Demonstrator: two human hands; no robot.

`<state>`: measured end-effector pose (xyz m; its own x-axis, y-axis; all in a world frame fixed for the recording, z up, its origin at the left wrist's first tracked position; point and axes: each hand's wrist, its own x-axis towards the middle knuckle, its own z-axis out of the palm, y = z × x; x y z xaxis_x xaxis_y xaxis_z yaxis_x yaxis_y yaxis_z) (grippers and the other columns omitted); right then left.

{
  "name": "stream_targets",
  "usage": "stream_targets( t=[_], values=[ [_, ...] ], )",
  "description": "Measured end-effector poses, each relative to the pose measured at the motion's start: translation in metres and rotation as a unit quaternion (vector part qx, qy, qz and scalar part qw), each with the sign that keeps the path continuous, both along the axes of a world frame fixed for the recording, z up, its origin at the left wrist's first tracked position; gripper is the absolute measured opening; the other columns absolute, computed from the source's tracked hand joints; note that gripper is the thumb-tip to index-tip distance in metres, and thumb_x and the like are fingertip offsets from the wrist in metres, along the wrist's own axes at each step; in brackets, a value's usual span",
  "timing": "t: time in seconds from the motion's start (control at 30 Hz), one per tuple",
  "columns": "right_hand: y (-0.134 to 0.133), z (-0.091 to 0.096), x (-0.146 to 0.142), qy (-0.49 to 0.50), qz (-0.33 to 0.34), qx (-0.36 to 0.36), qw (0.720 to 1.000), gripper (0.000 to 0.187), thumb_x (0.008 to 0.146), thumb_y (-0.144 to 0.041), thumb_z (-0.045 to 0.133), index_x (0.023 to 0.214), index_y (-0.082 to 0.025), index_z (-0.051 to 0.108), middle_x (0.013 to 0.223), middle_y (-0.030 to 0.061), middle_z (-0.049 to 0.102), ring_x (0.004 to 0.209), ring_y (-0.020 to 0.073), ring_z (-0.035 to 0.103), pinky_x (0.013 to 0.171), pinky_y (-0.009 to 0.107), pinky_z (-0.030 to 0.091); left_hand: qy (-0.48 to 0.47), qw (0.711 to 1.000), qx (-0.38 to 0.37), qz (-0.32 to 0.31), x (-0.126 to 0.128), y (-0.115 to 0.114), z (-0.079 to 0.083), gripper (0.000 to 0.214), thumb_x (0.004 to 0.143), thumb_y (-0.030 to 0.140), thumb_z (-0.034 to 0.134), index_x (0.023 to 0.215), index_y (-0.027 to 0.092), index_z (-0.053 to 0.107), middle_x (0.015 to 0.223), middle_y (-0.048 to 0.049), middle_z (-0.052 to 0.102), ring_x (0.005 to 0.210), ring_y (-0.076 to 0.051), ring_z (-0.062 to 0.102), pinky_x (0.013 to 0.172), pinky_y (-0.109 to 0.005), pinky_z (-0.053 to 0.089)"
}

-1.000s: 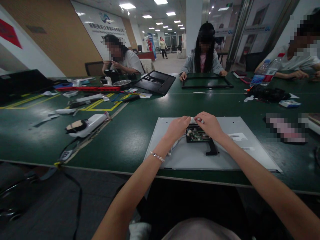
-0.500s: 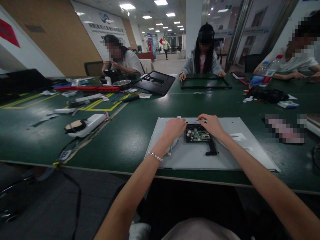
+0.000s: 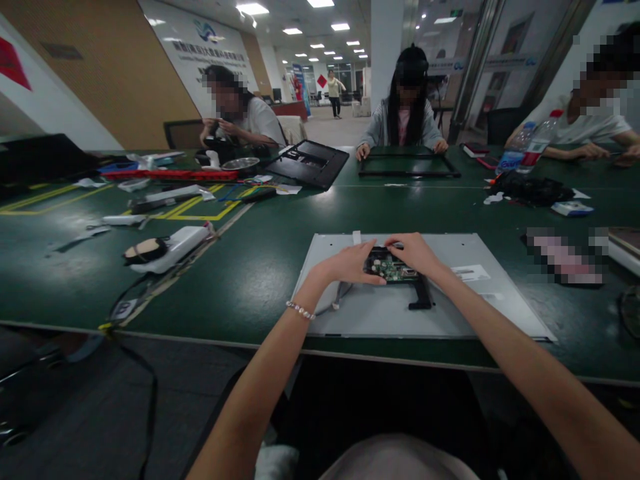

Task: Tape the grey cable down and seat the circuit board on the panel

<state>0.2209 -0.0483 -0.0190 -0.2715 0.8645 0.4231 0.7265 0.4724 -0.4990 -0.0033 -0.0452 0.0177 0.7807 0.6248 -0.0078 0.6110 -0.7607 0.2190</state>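
A flat grey-white panel point(image 3: 370, 323) lies in front of me with a green circuit board point(image 3: 393, 268) in a black bracket point(image 3: 421, 297) at its middle. My left hand point(image 3: 350, 264) rests along the bracket's left side, thumb and fingers spread apart over the board's edge. At the bracket's far edge, my right hand point(image 3: 413, 253) has its fingertips bent together; whatever is between them is too small to make out. A thin cable point(image 3: 340, 293) runs out beside my left hand onto the panel.
On the green table point(image 3: 250, 260), a white device point(image 3: 173, 248) with a strap lies left. A black plastic cover point(image 3: 313, 163) is further back. Across from me, a person holds a black frame point(image 3: 409, 175). Bottles point(image 3: 540, 143) and a phone point(image 3: 565, 257) are right.
My left hand has moved from the far edge down to the bracket's left side, and its fingers have spread. My right hand has shifted slightly left along the far edge.
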Motion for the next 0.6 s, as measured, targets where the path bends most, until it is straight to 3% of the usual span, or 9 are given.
stream_targets(
  t=[0.27,0.4,0.6],
  values=[
    [0.0050,-0.0020,-0.0004,-0.001,-0.007,0.014,1.000,0.020,0.088,-0.017,0.061,0.095,-0.023,0.078,0.100,0.0053,0.077,0.096,0.0237,0.071,0.091,0.035,0.051,0.008,1.000,-0.002,-0.003,0.0011,0.0004,0.0039,0.100,0.079,0.062,0.064,0.152,0.008,0.022,0.151,-0.0263,0.038,0.137,-0.032,0.043,0.108,-0.040,0.037],
    [0.0071,-0.0049,0.0009,0.000,0.025,0.008,1.000,0.020,0.089,-0.016,0.061,0.098,-0.022,0.078,0.101,0.0061,0.077,0.097,0.0227,0.071,0.089,0.034,0.051,0.012,1.000,-0.007,0.005,0.0005,0.0029,0.0002,0.102,0.078,0.063,0.063,0.152,0.009,0.018,0.151,-0.0256,0.038,0.137,-0.032,0.043,0.108,-0.039,0.036],
    [0.0091,-0.0080,0.0020,-0.006,0.040,0.002,0.999,0.022,0.087,-0.012,0.061,0.098,-0.023,0.077,0.103,0.0055,0.076,0.099,0.0220,0.069,0.090,0.034,0.050,-0.003,0.999,-0.041,-0.003,0.0010,0.0071,0.0006,0.092,0.075,0.060,0.068,0.144,0.013,0.030,0.138,-0.0207,0.054,0.121,-0.028,0.058,0.097,-0.033,0.045]
  ],
)
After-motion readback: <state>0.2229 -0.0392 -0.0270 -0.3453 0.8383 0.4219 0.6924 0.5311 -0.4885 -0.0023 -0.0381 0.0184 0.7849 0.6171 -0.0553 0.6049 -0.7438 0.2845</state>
